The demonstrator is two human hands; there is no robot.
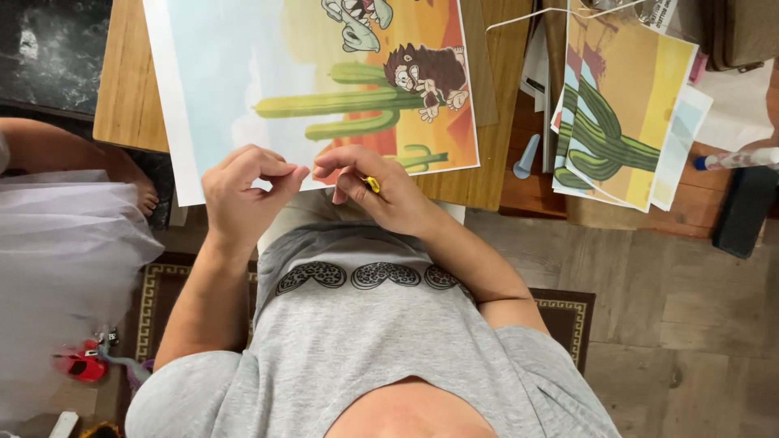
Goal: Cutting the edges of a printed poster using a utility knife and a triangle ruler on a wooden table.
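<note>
Paper, thin and glossy-looking, is what both hands are at: the large printed sheet (243,81) lies on the wooden surface (130,89) just beyond the fingers, its near edge overhanging toward the person. The left hand (243,191) and the right hand (369,182) meet thumb-tips to fingertips at that edge, pinched on something too small to make out; a small yellow object (372,184) sits tucked in the right hand. I'd judge the sheet light, floppy and easy to crease or tear, best taken by an edge or corner with a flat pinch. It shows pale sky, green cacti on orange desert and cartoon animals. Off past the right hand lie more cactus prints (621,113)
</note>
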